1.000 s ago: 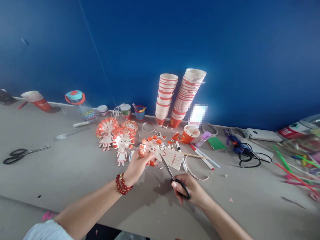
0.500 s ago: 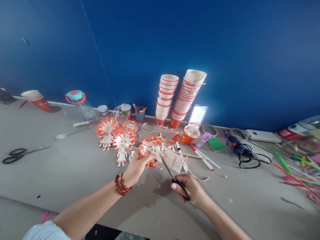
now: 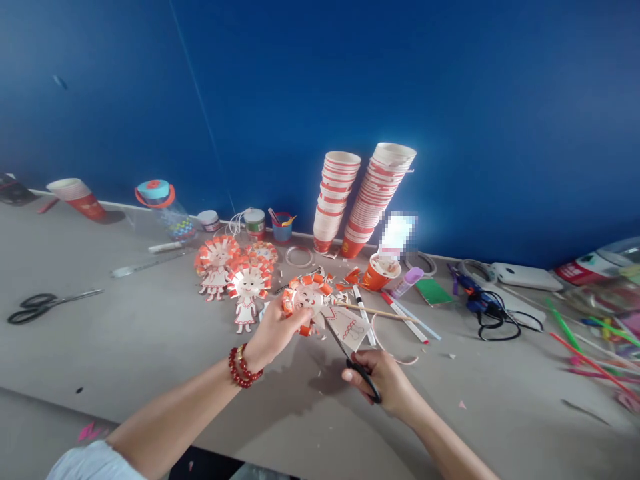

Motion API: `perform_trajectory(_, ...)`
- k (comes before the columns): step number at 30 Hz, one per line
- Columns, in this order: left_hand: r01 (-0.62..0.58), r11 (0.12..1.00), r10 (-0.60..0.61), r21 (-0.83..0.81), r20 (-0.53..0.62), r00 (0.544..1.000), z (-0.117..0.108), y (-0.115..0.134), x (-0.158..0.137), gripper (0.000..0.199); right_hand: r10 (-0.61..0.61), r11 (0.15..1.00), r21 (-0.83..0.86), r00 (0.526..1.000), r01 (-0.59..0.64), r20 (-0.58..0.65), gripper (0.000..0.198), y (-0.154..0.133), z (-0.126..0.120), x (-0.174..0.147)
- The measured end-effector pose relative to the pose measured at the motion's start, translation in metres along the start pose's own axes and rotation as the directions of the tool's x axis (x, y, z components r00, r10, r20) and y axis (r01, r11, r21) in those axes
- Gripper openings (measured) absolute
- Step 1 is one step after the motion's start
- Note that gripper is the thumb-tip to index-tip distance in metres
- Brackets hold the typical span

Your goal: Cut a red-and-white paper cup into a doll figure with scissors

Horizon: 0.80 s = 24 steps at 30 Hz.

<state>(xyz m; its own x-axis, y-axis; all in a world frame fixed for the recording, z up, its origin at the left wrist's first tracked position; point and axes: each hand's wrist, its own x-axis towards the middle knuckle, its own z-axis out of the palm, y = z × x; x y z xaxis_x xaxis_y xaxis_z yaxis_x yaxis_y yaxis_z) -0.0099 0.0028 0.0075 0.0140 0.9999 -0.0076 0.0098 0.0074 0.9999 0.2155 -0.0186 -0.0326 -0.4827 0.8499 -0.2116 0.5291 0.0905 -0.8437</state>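
My left hand [image 3: 274, 333], with red bead bracelets at the wrist, pinches a paper doll [image 3: 345, 321] by its round face, which has a fringe of orange-and-white strips. The doll's dress and legs are drawn on a flap of white paper that points to the right. In my right hand [image 3: 380, 377] is a pair of black-handled scissors [image 3: 341, 343], its blades at the flap's lower edge near the neck. Whether the blades are closed on the paper I cannot tell. Finished-looking paper dolls [image 3: 245, 300] lie left of my left hand.
Two tall stacks of paper cups [image 3: 336, 200] stand by the blue wall. Paper scraps, markers [image 3: 407, 317] and a wooden stick lie beyond my hands. A second pair of scissors [image 3: 45, 305] rests at left, a blue glue gun [image 3: 473, 293] at right. A lit phone [image 3: 397, 235] leans behind a cup.
The view has shifted slightly, so things sit a little further right. The doll's paper flap has tilted a bit downward; both hands keep their holds.
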Motion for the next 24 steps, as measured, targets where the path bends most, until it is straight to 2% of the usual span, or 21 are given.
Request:
perform_trajectory(7, -0.028, 0.998, 0.026, 0.054, 0.028, 0.999, -0.003, 0.002, 0.002, 0.014, 0.016, 0.999, 0.028, 0.998, -0.018, 0.061, 0.058, -0.003, -0.005, 0.0)
perform_trajectory(12, -0.034, 0.999, 0.033, 0.014, 0.057, 0.998, -0.004, 0.003, 0.004, 0.015, -0.034, 0.99, 0.138, 0.99, 0.015, 0.136, 0.058, -0.004, -0.009, -0.002)
perform_trajectory(15, -0.03, 0.999, 0.032, -0.02, 0.067, 0.997, -0.003, 0.004, 0.003, 0.015, -0.038, 0.97, 0.242, 0.978, -0.012, 0.203, 0.057, -0.006, -0.011, -0.004)
perform_trajectory(19, -0.034, 0.999, 0.035, -0.021, 0.025, 0.999, -0.002, 0.003, 0.001, 0.014, -0.008, 0.918, 0.384, 0.961, -0.102, 0.275, 0.058, -0.007, -0.01, -0.006)
perform_trajectory(24, -0.025, 1.0, 0.025, 0.006, -0.024, 0.999, -0.002, 0.002, 0.0, 0.018, 0.009, 0.913, 0.395, 0.971, -0.107, 0.24, 0.055, -0.006, -0.009, -0.006)
